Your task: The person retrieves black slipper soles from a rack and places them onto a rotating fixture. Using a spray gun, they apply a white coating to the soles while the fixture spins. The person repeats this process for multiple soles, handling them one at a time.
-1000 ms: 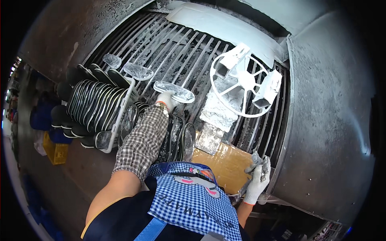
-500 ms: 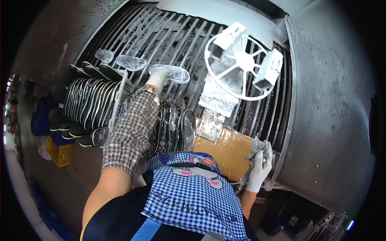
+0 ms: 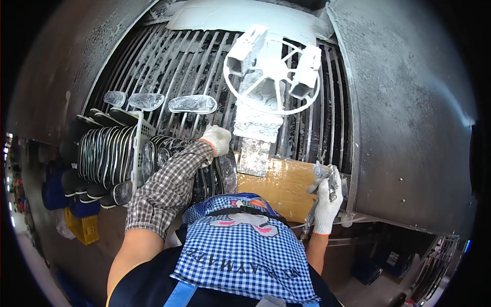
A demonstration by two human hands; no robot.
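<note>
My left hand (image 3: 219, 139), in a white knit glove below a checked sleeve, has its fingers curled and no object showing in them. It is just above a row of dark, film-covered shoe soles (image 3: 204, 176) standing on edge. Three film-covered soles lie across the metal bars beyond it: a small one (image 3: 114, 98), a middle one (image 3: 147, 102) and a longer one (image 3: 193, 104). My gloved right hand (image 3: 329, 204) grips a paint-crusted spray gun (image 3: 332, 183) beside the brown cardboard (image 3: 281, 187); part of the gun is hidden by the fingers.
A white spoked wheel (image 3: 276, 69) with two square tubes stands on a crusted base over the bar grate (image 3: 199, 56). Metal walls (image 3: 404, 117) flank the grate. At left, a white crate (image 3: 138, 153) stands against more white-edged soles (image 3: 105, 158). A yellow crate (image 3: 84, 227) is lower left.
My left hand has let go of the longest sole on the bars and drawn back toward the standing soles. The right hand still grips the spray gun. The whole view has shifted.
</note>
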